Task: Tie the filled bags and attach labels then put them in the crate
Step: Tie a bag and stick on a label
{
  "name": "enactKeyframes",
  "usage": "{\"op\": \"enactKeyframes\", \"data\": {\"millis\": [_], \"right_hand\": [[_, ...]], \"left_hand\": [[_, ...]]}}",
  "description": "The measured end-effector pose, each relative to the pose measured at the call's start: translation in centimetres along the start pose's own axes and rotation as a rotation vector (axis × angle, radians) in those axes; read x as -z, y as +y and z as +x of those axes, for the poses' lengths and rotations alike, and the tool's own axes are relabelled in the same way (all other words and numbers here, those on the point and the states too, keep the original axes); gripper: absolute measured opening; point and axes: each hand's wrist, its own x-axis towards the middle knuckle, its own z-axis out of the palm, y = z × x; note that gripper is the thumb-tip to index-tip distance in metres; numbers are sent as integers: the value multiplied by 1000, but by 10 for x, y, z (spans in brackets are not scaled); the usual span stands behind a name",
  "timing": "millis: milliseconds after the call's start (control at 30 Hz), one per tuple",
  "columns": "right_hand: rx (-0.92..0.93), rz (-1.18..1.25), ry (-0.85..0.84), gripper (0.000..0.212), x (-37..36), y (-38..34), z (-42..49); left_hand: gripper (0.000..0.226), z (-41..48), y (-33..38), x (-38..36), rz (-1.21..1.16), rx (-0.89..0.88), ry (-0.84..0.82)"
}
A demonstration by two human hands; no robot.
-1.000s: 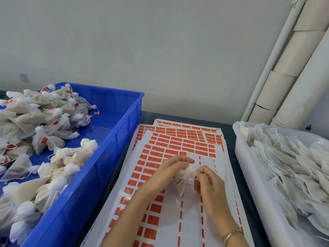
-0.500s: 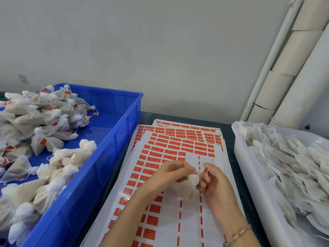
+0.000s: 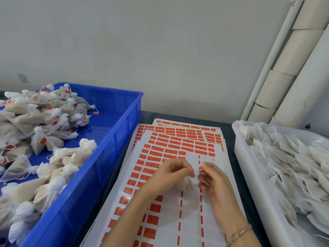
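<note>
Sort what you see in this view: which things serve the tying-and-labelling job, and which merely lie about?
In use: bag held between left hand and right hand; red label sheets; blue crate of tied bags; white tub of untied bags.
Lying about: cardboard tubes; grey wall plate.

The only view comes from a wide-angle camera worn on my head, facing forward and tilted down at the counter (image 3: 229, 138). It sits close: my left hand (image 3: 170, 173) and right hand (image 3: 211, 179) lie in the lower middle, forearms running off the bottom edge. The blue crate (image 3: 124, 125) is cut by the left edge, the white tub (image 3: 238, 148) by the right. The wall (image 3: 160, 50) fills the upper half.
</note>
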Motion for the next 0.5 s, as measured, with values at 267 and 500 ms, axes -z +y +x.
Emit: {"op": "enactKeyframes", "data": {"millis": [267, 500], "right_hand": [[-94, 200, -80, 14, 7, -2, 2], [-93, 193, -156, 14, 1, -1, 1]], "left_hand": [[20, -4, 8, 7, -170, 70, 24], [24, -1, 17, 14, -634, 297, 87]]}}
